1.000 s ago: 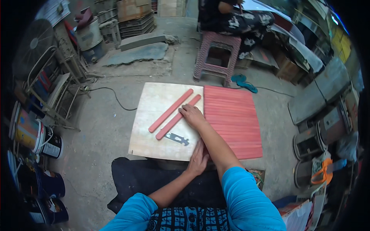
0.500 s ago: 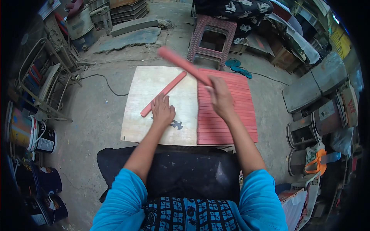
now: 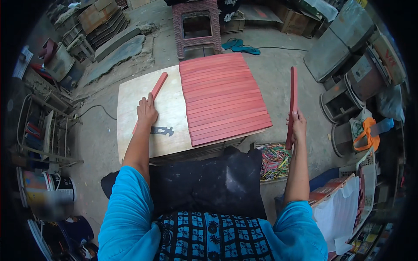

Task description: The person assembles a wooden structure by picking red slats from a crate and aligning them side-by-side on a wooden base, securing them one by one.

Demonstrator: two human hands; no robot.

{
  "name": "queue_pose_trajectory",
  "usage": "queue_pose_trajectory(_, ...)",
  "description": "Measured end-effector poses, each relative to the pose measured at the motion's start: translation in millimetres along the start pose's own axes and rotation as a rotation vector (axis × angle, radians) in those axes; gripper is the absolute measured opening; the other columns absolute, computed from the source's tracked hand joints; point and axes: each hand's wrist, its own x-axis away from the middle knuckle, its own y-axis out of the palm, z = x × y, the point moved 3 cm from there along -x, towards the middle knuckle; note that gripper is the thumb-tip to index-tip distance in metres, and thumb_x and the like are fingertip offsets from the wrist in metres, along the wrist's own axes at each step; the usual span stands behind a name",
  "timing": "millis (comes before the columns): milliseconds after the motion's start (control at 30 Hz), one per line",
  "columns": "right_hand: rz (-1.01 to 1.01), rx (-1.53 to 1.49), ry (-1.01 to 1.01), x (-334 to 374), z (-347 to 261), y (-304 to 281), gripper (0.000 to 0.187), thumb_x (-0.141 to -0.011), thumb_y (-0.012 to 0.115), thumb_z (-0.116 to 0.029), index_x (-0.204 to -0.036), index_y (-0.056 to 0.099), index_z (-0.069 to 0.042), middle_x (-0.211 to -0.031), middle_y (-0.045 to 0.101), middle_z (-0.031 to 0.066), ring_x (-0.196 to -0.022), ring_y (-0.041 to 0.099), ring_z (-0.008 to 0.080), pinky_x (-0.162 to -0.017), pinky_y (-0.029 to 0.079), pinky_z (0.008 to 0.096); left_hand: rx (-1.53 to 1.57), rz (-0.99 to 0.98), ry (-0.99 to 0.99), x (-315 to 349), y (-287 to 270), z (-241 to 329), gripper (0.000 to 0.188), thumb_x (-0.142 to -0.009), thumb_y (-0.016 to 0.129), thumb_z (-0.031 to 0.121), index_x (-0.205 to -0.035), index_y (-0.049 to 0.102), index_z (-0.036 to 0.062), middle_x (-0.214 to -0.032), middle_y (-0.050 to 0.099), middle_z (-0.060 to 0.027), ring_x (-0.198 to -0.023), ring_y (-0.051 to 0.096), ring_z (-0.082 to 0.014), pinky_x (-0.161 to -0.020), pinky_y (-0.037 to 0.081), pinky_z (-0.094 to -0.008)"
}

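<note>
My left hand (image 3: 148, 111) is over a red wooden strip (image 3: 159, 83) lying slantwise on a pale wooden board (image 3: 130, 93). Its fingers are bent over the strip, and the thumb is hidden. Off to the right of the board, my right hand (image 3: 298, 126) grips another red wooden strip (image 3: 293, 91) near its lower part, holding it nearly upright in the air. Beside my left wrist lies a flat grey metal tool (image 3: 163, 131) with a notched end, like a flat wrench. Many red wooden strips (image 3: 224, 100) lie side by side across the board's right part.
Below my right hand stands a box of thin coloured sticks (image 3: 275, 162). A plastic stool (image 3: 197, 28) and teal slippers (image 3: 241, 46) are beyond the board. Paint buckets (image 3: 61, 187) stand at left; metal drums (image 3: 342, 98) and an orange bag (image 3: 366, 134) are at right.
My right hand has swung right and nearer with its strip, off the board and turned upright. My left hand has shifted onto the lying strip. The view has turned right.
</note>
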Motion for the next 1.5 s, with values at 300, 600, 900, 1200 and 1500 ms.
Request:
queue_pose_trajectory(300, -0.131, -0.116, 0.078, -36.4, 51.4, 13.2, 0.04, -0.09, 0.048, -0.015, -0.127, 0.044, 0.002, -0.101, 0.059, 0.0105, -0.085, 0.057, 0.0155, -0.075, 0.047, 0.0267, 0.669, -0.051, -0.149, 24.4, -29.3, 67.4, 0.048, -0.084, 0.038, 0.015, -0.129, 0.038, -0.0001, -0.099, 0.05, -0.0296, -0.093, 0.05, -0.042, -0.085, 0.039, -0.0448)
queue_pose_trajectory(600, -0.382, -0.151, 0.043, -43.8, 48.3, 58.3, 0.038, -0.091, 0.046, -0.013, -0.126, 0.046, 0.0, -0.116, 0.056, 0.0108, -0.099, 0.054, 0.0134, -0.085, 0.042, 0.0246, 0.927, -0.1, -0.225, 70.4, -9.4, 116.2, 0.045, -0.079, 0.037, 0.017, -0.119, 0.049, 0.0005, -0.104, 0.054, -0.0297, -0.097, 0.05, -0.0415, -0.087, 0.038, -0.0446)
queue_pose_trajectory(900, -0.449, -0.23, 0.046, -60.8, 60.6, 74.4, 0.038, -0.091, 0.047, -0.014, -0.126, 0.046, -0.001, -0.111, 0.058, 0.0091, -0.093, 0.056, 0.0123, -0.081, 0.045, 0.0248, 0.916, -0.064, -0.42, 55.7, -8.9, 114.0, 0.044, -0.08, 0.038, 0.02, -0.117, 0.051, -0.0002, -0.109, 0.055, -0.0257, -0.103, 0.052, -0.0378, -0.088, 0.039, -0.0413)
queue_pose_trajectory(1200, -0.467, -0.226, 0.039, -64.1, 62.1, 76.6, 0.038, -0.091, 0.046, -0.013, -0.126, 0.046, 0.0, -0.111, 0.058, 0.0095, -0.093, 0.056, 0.0124, -0.082, 0.045, 0.0249, 0.856, -0.054, -0.351, 55.7, -10.1, 110.9, 0.044, -0.078, 0.039, 0.019, -0.115, 0.052, -0.0012, -0.107, 0.054, -0.0262, -0.1, 0.05, -0.0403, -0.087, 0.038, -0.0426)
queue_pose_trajectory(1500, -0.462, -0.177, -0.024, -63.7, 62.8, 76.4, 0.038, -0.091, 0.048, -0.016, -0.125, 0.047, 0.001, -0.111, 0.058, 0.0092, -0.095, 0.055, 0.0118, -0.083, 0.043, 0.0237, 0.78, -0.031, -0.154, 59.1, -7.0, 105.0, 0.05, -0.075, 0.043, 0.013, -0.122, 0.045, -0.0032, -0.116, 0.048, -0.0254, -0.109, 0.045, -0.0377, -0.095, 0.034, -0.0401)
